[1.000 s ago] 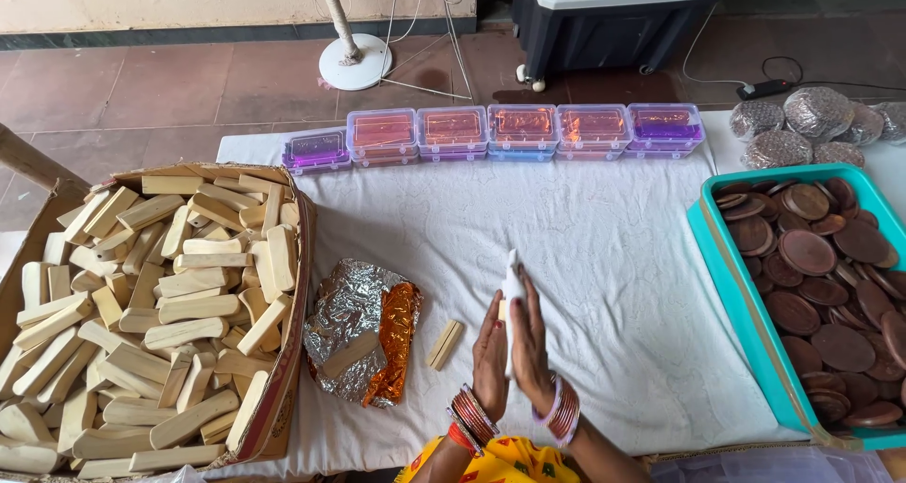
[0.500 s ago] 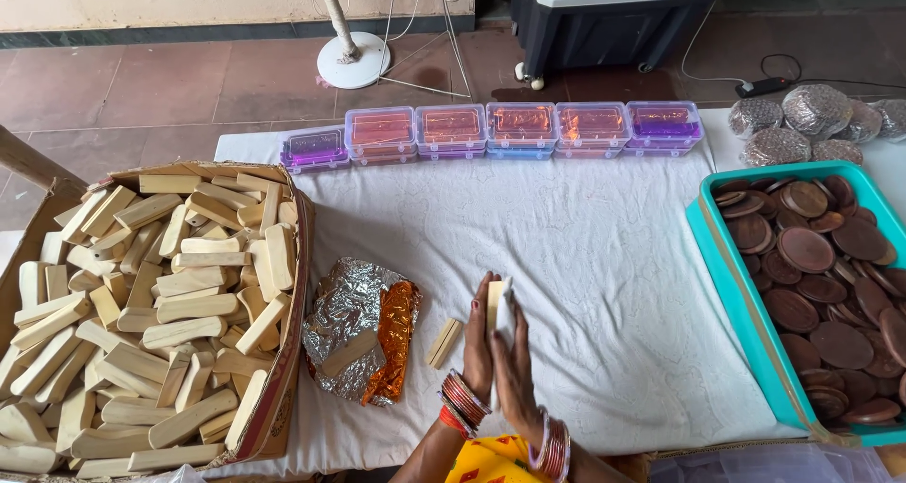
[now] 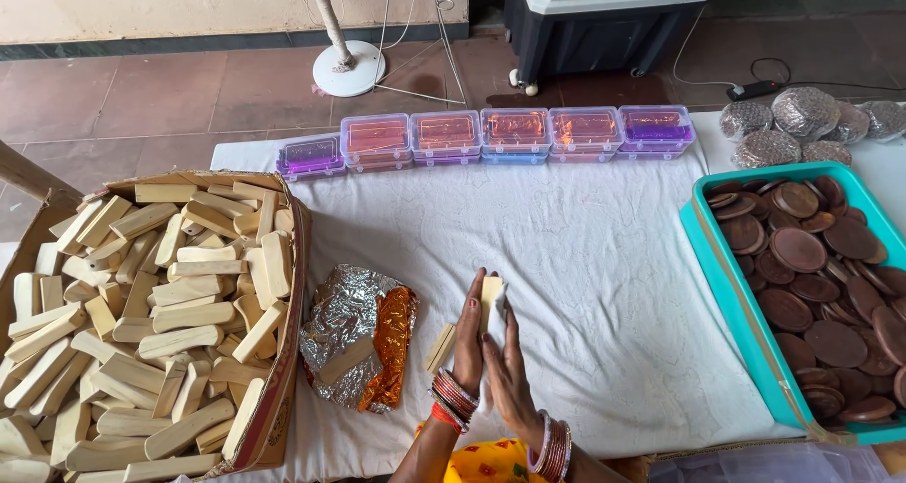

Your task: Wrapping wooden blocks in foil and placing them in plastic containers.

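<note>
We hold a pale, flat wooden stick (image 3: 491,299) upright between our two palms near the front edge of the white cloth-covered table (image 3: 604,275); the left hand (image 3: 469,337) and the right hand (image 3: 510,370) are pressed flat against each other around it, fingers straight, only the stick's top end showing above the fingertips. To do this well, we judge, the palms should stay level and press evenly so the stick does not slip sideways, with the wrists kept clear of the cloth. A second pale stick (image 3: 440,348) lies on the cloth just beside the left hand. Left of that sits a crumpled sheet of silver and orange foil (image 3: 359,346) with another stick resting on it. At the table's left edge an open cardboard box (image 3: 283,257) is heaped with similar sticks. Along the far edge runs a row of clear plastic boxes with pink and purple lids (image 3: 486,134); at the right edge a teal tray (image 3: 731,294) holds brown round discs (image 3: 802,252)
</note>
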